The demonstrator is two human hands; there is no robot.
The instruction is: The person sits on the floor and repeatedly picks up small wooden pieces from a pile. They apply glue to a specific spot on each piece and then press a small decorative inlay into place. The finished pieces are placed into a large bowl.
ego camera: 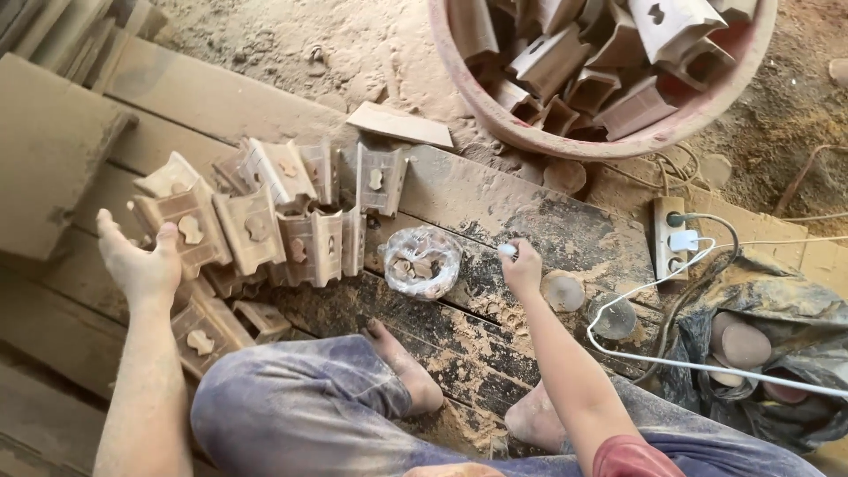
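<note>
Seated on dusty planks (530,208), legs crossed, lower middle of frame. Left hand (141,265) at left, palm open, fingers spread, resting against a carved wood block (181,231) at the edge of the block pile (283,212); no grip closed on it. Right hand (523,265) at centre, fingers pinched together on a small white piece (506,251), likely chalk.

Progress, as a judgement: a dozen or so blocks laid out left of centre, each showing a cut-out figure on its face; many more heaped in the pink tub (618,132) at upper right. Looks mid-batch, with much left.

Block at left hand: long axis running lower left to upper right, cut-out face up. White piece: too small to tell its axis.

Plastic bag of small bits (422,262) between the hands. Power strip (671,237) with white cable at right.
</note>
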